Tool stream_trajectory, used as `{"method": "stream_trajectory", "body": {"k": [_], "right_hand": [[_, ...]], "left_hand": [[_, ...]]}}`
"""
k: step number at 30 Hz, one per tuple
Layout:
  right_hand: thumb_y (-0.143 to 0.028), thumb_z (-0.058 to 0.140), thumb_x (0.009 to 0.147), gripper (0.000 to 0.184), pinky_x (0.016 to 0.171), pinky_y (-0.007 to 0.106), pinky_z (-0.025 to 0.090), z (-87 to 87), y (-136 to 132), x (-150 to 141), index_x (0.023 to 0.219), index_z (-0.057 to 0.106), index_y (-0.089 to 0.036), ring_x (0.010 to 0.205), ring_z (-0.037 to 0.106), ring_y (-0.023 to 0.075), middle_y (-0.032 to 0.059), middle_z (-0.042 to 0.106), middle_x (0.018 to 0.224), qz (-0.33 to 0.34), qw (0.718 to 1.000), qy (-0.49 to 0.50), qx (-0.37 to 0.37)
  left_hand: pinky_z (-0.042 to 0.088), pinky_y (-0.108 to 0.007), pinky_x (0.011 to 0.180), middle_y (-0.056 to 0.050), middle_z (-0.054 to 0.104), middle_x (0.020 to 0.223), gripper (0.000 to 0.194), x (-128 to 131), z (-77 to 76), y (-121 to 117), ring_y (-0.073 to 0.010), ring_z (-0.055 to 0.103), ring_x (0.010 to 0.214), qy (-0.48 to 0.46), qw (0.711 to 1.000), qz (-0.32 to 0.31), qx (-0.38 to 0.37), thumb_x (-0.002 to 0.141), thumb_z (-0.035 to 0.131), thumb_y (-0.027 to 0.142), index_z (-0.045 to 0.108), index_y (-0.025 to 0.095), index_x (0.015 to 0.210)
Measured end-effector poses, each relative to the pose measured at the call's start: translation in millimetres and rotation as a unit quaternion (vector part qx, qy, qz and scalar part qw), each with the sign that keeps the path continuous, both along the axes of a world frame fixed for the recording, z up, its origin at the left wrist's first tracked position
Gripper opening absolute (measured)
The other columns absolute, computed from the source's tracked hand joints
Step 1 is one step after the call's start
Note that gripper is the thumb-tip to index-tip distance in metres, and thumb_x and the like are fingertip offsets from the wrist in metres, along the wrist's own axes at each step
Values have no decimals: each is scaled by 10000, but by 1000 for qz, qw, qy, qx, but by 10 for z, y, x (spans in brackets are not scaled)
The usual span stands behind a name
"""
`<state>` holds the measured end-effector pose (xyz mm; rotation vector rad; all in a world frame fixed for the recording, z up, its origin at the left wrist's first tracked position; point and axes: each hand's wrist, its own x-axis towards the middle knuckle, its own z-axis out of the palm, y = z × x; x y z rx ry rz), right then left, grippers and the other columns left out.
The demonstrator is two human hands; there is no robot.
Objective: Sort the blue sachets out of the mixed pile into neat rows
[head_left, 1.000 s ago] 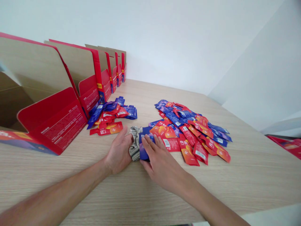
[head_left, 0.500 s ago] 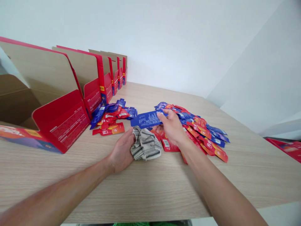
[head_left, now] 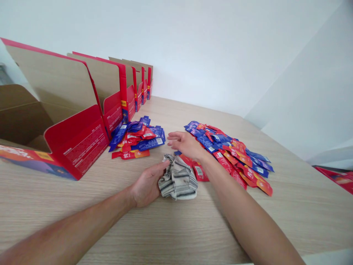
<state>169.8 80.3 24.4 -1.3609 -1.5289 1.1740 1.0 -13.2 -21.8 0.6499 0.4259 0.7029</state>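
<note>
Sachets point(head_left: 238, 156) may slide apart if the right hand point(head_left: 187, 144), loosely spread and empty between two piles point(head_left: 147, 144), brushes them; the left hand point(head_left: 147, 185) pinches the cloth point(head_left: 178, 180).

Left hand point(head_left: 149, 185) half-curled, thumb point(head_left: 162, 165) uppermost; right hand point(head_left: 187, 145) farther forward, fingers point(head_left: 175, 135) loosely extended leftward.

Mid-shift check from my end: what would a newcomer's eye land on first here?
Probably the row of open red cartons along the left side. Next, the large pile of red and blue sachets on the right, with a smaller pile beside the cartons. Front and centre, the left hand holds a crumpled striped cloth, while the right hand is open between the piles.
</note>
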Motion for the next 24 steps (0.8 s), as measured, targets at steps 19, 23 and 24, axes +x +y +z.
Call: {"method": "stream_trajectory", "body": {"k": [19,23,24], "right_hand": [[-333,611,979,540,1109,416,460,-93,-544,624,1451,568,-74,1316,625,347,252,602,1445,118,806,-568,117],[-231,530,987,407,903,371,529,-21,-576,526,1361,579,-78,1066,739,319,222,728,1219,98,790,-593,120],[-196,507,989,371,859,365,534,-13,-574,512,1335,587,-88,1011,752,317,211,748,1166,86,787,-599,117]], "left_hand": [[599,-396,925,-127,777,1140,304,68,96,4,-288,747,1051,73,989,129,-14,932,660,286,695,147,1199],[588,-368,909,-98,767,1157,415,19,22,27,-272,736,1050,129,977,156,74,835,768,279,648,163,1215],[585,-365,905,-89,767,1141,427,1,-5,39,-267,733,1039,149,970,160,109,815,785,298,645,163,1195]]}}
